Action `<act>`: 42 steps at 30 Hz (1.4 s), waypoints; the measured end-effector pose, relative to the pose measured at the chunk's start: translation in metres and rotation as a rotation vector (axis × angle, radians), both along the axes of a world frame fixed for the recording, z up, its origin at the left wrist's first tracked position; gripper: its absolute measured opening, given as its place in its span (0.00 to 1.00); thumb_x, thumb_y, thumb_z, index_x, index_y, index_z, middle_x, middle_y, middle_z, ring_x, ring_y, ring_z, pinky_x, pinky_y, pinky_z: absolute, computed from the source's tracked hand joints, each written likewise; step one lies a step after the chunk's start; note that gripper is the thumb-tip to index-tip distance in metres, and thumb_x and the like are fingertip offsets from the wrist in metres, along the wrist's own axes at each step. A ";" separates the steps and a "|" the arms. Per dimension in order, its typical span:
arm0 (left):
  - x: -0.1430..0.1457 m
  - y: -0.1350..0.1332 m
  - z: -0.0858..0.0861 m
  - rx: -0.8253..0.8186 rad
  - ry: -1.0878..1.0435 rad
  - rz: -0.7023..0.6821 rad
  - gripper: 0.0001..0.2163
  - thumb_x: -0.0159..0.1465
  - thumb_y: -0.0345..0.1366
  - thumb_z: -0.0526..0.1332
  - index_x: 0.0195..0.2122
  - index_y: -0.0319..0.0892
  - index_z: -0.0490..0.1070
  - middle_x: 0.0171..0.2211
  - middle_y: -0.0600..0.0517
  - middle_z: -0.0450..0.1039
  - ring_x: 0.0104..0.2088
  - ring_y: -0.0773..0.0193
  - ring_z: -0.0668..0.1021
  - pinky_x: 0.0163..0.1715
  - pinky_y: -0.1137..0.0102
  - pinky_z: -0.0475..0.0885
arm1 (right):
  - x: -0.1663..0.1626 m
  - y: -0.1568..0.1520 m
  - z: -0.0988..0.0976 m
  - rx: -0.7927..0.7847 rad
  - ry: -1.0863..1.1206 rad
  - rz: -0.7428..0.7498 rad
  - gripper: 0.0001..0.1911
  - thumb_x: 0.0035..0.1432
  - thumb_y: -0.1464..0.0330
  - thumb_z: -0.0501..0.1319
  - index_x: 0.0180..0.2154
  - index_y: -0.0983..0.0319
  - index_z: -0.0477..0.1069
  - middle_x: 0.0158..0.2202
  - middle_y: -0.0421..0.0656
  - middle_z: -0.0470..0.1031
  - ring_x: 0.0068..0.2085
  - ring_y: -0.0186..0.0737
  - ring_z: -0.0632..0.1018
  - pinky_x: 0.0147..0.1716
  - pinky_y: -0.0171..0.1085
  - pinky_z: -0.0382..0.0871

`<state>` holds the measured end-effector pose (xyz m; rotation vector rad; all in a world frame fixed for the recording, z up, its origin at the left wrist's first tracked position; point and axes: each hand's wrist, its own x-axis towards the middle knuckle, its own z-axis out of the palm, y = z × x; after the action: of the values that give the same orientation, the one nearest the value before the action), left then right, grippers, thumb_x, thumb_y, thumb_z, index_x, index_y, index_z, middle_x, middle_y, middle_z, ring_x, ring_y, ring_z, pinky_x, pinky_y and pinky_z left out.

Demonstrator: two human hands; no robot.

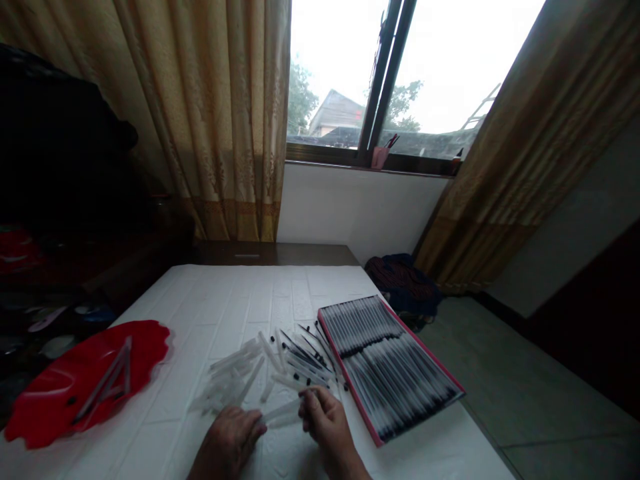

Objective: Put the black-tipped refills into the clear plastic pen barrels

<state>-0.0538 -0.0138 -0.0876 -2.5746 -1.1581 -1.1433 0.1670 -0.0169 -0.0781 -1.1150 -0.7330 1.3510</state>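
Observation:
Between both hands stretches a translucent plastic tube. My left hand is closed at its left end, and my right hand pinches its right end. Just beyond lies a loose pile of similar clear tubes. Thin black sticks and small black caps are scattered among more tubes ahead of my right hand. To the right lies a shallow red-edged box, holding two rows of dark sticks in clear tubes.
At the left of the white table sits a red wavy-rimmed plate with a few tubes and a black cap. Dark cloth is heaped beyond the table's right edge. A pink cup with pens stands on the windowsill.

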 end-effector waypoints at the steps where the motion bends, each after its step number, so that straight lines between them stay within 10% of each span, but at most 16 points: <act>1: -0.005 0.000 0.003 -0.046 -0.018 0.006 0.15 0.69 0.43 0.48 0.33 0.47 0.71 0.24 0.56 0.75 0.23 0.68 0.77 0.25 0.75 0.71 | 0.008 0.002 0.003 0.010 0.030 -0.067 0.26 0.40 0.47 0.67 0.28 0.63 0.72 0.17 0.35 0.68 0.16 0.26 0.64 0.15 0.26 0.51; 4: -0.017 0.002 0.020 -0.140 -0.023 0.004 0.14 0.68 0.45 0.50 0.31 0.48 0.71 0.21 0.58 0.73 0.21 0.69 0.76 0.23 0.77 0.71 | 0.027 0.009 0.009 0.034 0.044 -0.236 0.24 0.40 0.49 0.69 0.30 0.62 0.72 0.18 0.34 0.68 0.19 0.28 0.66 0.16 0.26 0.56; 9: -0.014 0.014 0.036 -0.003 -0.008 0.057 0.12 0.67 0.47 0.52 0.38 0.47 0.71 0.30 0.55 0.78 0.31 0.66 0.79 0.33 0.73 0.73 | 0.014 0.010 0.000 0.094 -0.170 -0.061 0.21 0.47 0.52 0.65 0.35 0.63 0.73 0.23 0.40 0.75 0.20 0.32 0.70 0.18 0.30 0.62; 26: -0.014 0.017 -0.012 0.050 0.212 0.239 0.13 0.66 0.47 0.52 0.45 0.50 0.71 0.38 0.53 0.77 0.39 0.62 0.77 0.41 0.65 0.69 | 0.009 0.005 -0.004 0.106 -0.808 0.076 0.21 0.57 0.62 0.56 0.49 0.66 0.72 0.22 0.45 0.79 0.27 0.45 0.80 0.29 0.36 0.70; 35: -0.017 0.017 -0.015 0.118 0.171 0.210 0.14 0.67 0.46 0.49 0.43 0.50 0.72 0.36 0.53 0.77 0.37 0.62 0.78 0.39 0.67 0.70 | 0.063 -0.011 0.025 0.142 -1.207 0.024 0.14 0.59 0.66 0.52 0.36 0.59 0.77 0.32 0.45 0.82 0.34 0.44 0.81 0.31 0.34 0.68; 42: -0.015 0.017 -0.010 0.169 0.197 0.189 0.15 0.68 0.45 0.48 0.41 0.48 0.72 0.35 0.53 0.77 0.36 0.63 0.78 0.39 0.68 0.70 | 0.129 -0.027 0.045 -0.163 -1.630 0.039 0.13 0.59 0.68 0.53 0.35 0.57 0.77 0.36 0.45 0.81 0.38 0.45 0.80 0.34 0.36 0.67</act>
<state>-0.0691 0.0031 -0.0976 -2.3328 -1.1743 -0.8843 0.2961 -0.0442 -0.0326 -2.2830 -1.7598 0.2353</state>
